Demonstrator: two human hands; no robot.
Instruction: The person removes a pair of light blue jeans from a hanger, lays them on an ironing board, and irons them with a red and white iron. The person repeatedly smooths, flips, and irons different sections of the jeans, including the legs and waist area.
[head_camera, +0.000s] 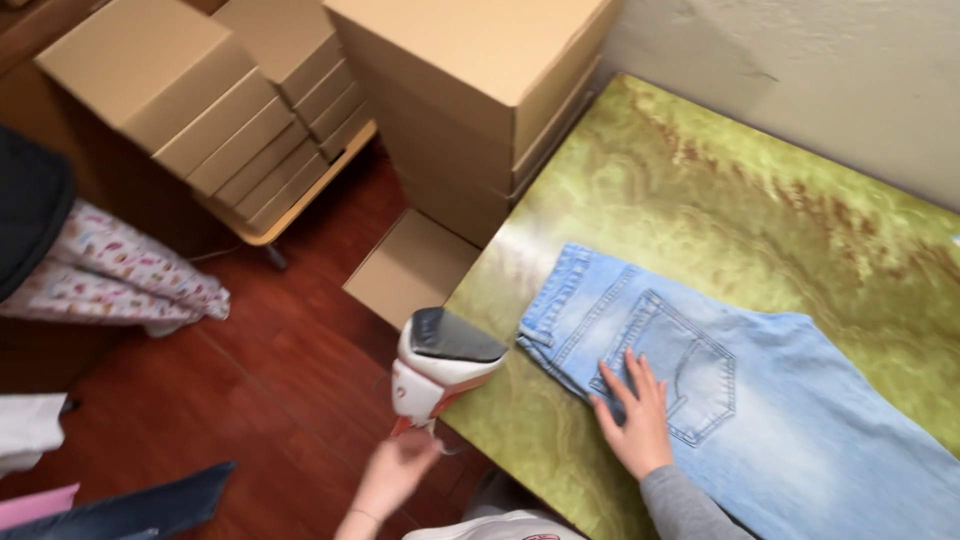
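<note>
While the left hand (395, 470) grips the handle of a white-and-red steam iron (440, 360) off the surface's near-left edge, fingers wrapped round it, soleplate facing up and right, nothing looks pressed yet. Jeans (760, 400) lie flat on the green marbled surface (700, 200), waistband toward the left, long axis running right and toward the camera, back pocket up. Right hand (632, 415) rests flat on the denim beside the pocket, fingers spread, gripping nothing. Cardboard boxes (470, 90) stacked behind.
</note>
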